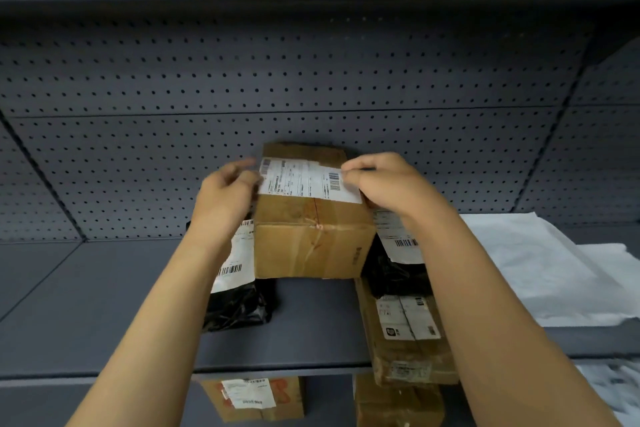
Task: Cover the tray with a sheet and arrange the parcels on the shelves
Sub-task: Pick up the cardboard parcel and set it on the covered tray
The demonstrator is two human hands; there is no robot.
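Both hands are up at centre frame, one on each side of a cardboard box (pixel 313 218) on the grey shelf (pixel 104 305). Left hand (pixel 225 198) is blurred w/ fingers loosely curled at the box's upper left edge; can't tell if it grips or just touches. Right hand (pixel 388 184) has fingers closed on the upper right corner, next to the white shipping label (pixel 308 182).

Box sits straight ahead of me, btwn the hands, neither clearly nearer. Its long axis looks to run front to back, away from me toward the pegboard back wall (pixel 311 80), label on top.

Black poly mailer (pixel 239 288) lies lower left of the box, touching it. Another black mailer (pixel 394 263) and a flat brown parcel (pixel 408 333) lie lower right. White sheet (pixel 536 270) is spread at right of frame; tray under it not visible. More boxes on the shelf below, bottom centre.

My guess: next move is a push straight back or a small twist to square it.
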